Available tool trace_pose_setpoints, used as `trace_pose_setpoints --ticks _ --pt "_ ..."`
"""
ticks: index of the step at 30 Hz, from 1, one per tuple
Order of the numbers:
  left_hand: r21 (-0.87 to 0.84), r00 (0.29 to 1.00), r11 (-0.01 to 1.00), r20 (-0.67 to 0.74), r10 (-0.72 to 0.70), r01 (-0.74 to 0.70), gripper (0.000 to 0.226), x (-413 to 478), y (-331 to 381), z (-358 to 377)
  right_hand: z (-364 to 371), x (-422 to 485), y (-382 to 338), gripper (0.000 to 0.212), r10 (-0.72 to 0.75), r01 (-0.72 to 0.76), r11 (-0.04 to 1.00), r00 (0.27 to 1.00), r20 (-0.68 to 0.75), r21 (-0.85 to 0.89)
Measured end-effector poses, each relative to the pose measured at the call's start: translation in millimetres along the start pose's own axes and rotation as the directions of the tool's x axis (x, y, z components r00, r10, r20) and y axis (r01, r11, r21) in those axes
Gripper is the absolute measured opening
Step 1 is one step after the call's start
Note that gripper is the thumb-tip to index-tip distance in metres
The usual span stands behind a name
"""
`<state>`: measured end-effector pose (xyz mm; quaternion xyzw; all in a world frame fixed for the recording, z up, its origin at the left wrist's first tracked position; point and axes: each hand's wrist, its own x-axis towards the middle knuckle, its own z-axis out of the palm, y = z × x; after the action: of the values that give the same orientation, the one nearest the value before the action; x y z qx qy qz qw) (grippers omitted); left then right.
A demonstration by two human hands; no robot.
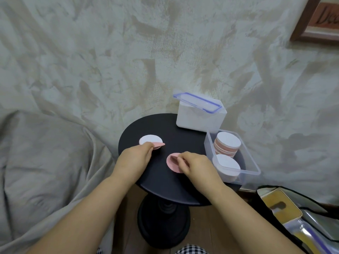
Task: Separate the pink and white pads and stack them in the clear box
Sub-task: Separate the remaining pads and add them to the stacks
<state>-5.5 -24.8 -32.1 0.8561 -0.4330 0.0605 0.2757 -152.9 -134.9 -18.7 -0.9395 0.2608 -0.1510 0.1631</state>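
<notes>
- The left hand (pixel 136 156) pinches the edge of a pink pad (pixel 159 145) between thumb and fingers. The pad is bent and lifted off the round black surface (pixel 156 176).
- This pink pad overlaps the near right edge of a white pad (pixel 149 139), which lies flat on the far left part of the surface.
- The right hand (pixel 196 166) has its fingers curled and grips a second pink pad (pixel 172 162) at its right side. This pad is slightly folded and sits near the middle of the surface, just right of the left hand.
- The clear box (pixel 254 163) stands open on the right side of the surface, and its right side juts past the rim.
- Inside the clear box, the far stack (pixel 228 143) shows pink and white layers with a white pad on top.
- The near stack (pixel 228 162) in the same box shows white, and touches or nearly touches the far stack.
- A white box (pixel 200 120) stands at the far edge of the surface, just behind the clear box, with a blue-edged lid (pixel 199 103) resting tilted on top.
- A pale crumpled cloth (pixel 91 70) fills the background.
- A framed picture (pixel 317 21) shows at top right.
- An open bag (pixel 293 217) lies on the floor at lower right.
</notes>
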Motion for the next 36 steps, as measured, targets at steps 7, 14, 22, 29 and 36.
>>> trace_pose_setpoints --ticks 7,14,22,29,36 --pt "-0.351 0.952 0.935 -0.268 -0.147 0.046 0.016 -10 -1 -5 -10 -1 -2 0.018 0.015 0.010 0.987 0.989 -0.148 0.163" --pt "-0.904 0.911 0.378 0.031 -0.412 0.202 0.019 -37 33 -9 -17 0 -19 0.023 0.126 0.081 0.805 0.945 -0.302 0.587" --pt "-0.961 0.892 0.149 0.153 -0.425 0.235 0.006 -56 44 -9 -7 -7 -20 0.019 0.155 0.038 0.825 0.944 -0.290 0.564" --pt "-0.866 0.860 0.458 -0.067 -0.505 0.202 0.012 -64 11 -7 10 -30 2 0.055 -0.029 0.031 0.999 0.997 0.072 -0.036" --pt "-0.840 0.891 0.513 -0.085 -0.446 0.176 0.012 -71 9 -5 9 -56 4 0.060 -0.224 0.214 0.973 0.967 0.118 0.092"
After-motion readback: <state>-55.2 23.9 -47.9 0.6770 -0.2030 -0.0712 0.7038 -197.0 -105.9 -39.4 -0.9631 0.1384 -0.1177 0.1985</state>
